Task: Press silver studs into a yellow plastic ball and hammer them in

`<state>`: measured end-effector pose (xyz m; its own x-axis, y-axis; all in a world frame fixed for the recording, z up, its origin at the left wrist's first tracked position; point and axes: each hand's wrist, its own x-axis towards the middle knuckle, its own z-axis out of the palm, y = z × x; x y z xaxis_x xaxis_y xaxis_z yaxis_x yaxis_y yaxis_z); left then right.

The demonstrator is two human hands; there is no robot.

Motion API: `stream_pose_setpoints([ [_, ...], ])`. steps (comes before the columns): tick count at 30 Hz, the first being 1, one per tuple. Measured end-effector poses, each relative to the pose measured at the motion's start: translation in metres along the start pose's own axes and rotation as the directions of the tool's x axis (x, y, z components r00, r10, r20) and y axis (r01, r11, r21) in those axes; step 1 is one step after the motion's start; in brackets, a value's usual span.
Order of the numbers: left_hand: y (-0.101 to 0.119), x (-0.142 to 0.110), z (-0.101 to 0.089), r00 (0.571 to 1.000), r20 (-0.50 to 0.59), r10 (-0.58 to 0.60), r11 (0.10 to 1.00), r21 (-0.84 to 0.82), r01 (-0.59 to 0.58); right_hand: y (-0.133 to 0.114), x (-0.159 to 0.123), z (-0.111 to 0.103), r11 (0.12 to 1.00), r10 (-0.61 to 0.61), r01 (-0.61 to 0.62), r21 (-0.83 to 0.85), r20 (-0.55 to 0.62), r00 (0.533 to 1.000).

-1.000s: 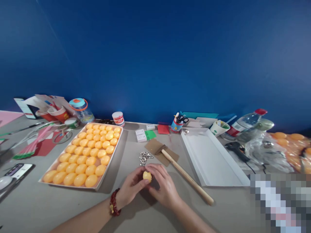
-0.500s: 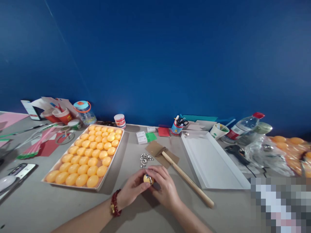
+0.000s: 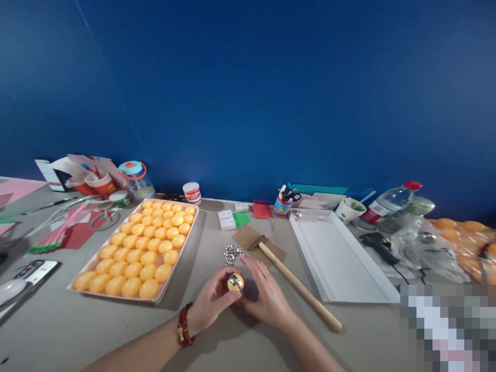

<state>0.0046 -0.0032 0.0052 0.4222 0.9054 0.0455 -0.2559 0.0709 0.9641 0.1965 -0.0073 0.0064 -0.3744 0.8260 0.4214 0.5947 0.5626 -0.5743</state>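
My left hand [image 3: 215, 294], with a dark red bead bracelet [image 3: 185, 324] at the wrist, is closed around an orange ping-pong ball [image 3: 235, 277]. Shiny silver pieces [image 3: 234, 282] sit on the ball's upper side. My right hand [image 3: 267, 294] is beside the ball with its fingers stretched out and apart; its thumb is close to the ball's lower right, and I cannot tell if it touches. Just beyond the hands is a small pile of silver pieces [image 3: 233, 254]. To the right, a wooden-handled hammer [image 3: 300, 287] rests with its head on brown paper [image 3: 248, 236].
A shallow box of orange balls [image 3: 134, 256] stands to the left, a white tray [image 3: 341, 258] to the right. Small white boxes [image 3: 227, 220], a pen cup [image 3: 282, 205] and a white jar [image 3: 191, 193] line the back. A bottle [image 3: 387, 204] leans at right.
My right fingers have lifted off the ball and spread, moving slightly up. The ball's silver-covered side now shows more fully in my left hand.
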Motion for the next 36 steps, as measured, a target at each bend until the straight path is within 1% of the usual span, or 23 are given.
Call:
stream_pose_setpoints([
  [2, 0.0, 0.0, 0.0, 1.0, -0.025, -0.006, 1.0, -0.002, 0.005, 0.007, -0.001, -0.001, 0.999, 0.032, -0.032, -0.004, 0.009, 0.999],
  [3, 0.001, 0.0, 0.0, 0.999, -0.036, -0.007, 1.0, -0.001, 0.007, 0.011, -0.002, -0.001, 0.999, 0.047, -0.047, -0.001, -0.005, 0.999],
  [6, 0.007, 0.0, 0.002, 0.998, -0.06, -0.027, 1.0, -0.004, 0.027, 0.02, -0.002, 0.001, 0.996, 0.09, -0.092, -0.017, -0.088, 0.992],
  [8, 0.012, 0.0, 0.004, 0.997, -0.066, -0.045, 0.999, -0.01, 0.045, 0.024, -0.001, 0.004, 0.993, 0.085, -0.093, -0.07, -0.117, 0.99],
  [11, 0.016, 0.001, 0.006, 0.997, -0.068, -0.046, 0.999, -0.014, 0.045, 0.027, 0.002, 0.009, 0.981, 0.045, -0.059, -0.183, -0.082, 0.996],
  [14, 0.013, 0.001, 0.006, 0.997, -0.064, -0.041, 0.999, -0.014, 0.04, 0.029, 0.002, 0.015, 0.962, 0.02, -0.026, -0.272, -0.024, 1.0],
  [18, 0.007, 0.0, 0.002, 0.997, -0.06, -0.05, 0.998, -0.04, 0.048, 0.026, 0.001, 0.018, 0.956, 0.038, -0.04, -0.291, -0.014, 0.999],
  [22, 0.004, -0.001, 0.0, 0.995, -0.057, -0.078, 0.996, -0.042, 0.076, 0.023, 0.003, 0.012, 0.98, 0.051, -0.052, -0.193, -0.011, 0.999],
  [25, 0.002, -0.001, -0.001, 0.995, -0.062, -0.077, 0.996, -0.04, 0.075, 0.022, 0.004, 0.007, 0.995, 0.059, -0.064, -0.073, -0.074, 0.996],
  [28, -0.001, -0.001, -0.001, 0.996, -0.068, -0.062, 0.997, -0.048, 0.059, 0.022, 0.003, 0.005, 0.992, 0.124, -0.122, 0.019, -0.156, 0.98],
  [31, 0.0, -0.002, -0.001, 0.996, -0.062, -0.059, 0.996, -0.065, 0.055, 0.021, 0.003, 0.003, 0.979, 0.198, -0.182, 0.094, -0.2, 0.96],
  [33, 0.002, -0.003, -0.001, 0.998, -0.044, -0.052, 0.996, -0.072, 0.048, 0.02, 0.003, 0.001, 0.969, 0.223, -0.196, 0.149, -0.199, 0.954],
  [36, 0.006, -0.003, -0.002, 0.999, -0.031, -0.04, 0.997, -0.065, 0.038, 0.015, 0.003, -0.001, 0.945, 0.259, -0.214, 0.246, -0.167, 0.951],
])
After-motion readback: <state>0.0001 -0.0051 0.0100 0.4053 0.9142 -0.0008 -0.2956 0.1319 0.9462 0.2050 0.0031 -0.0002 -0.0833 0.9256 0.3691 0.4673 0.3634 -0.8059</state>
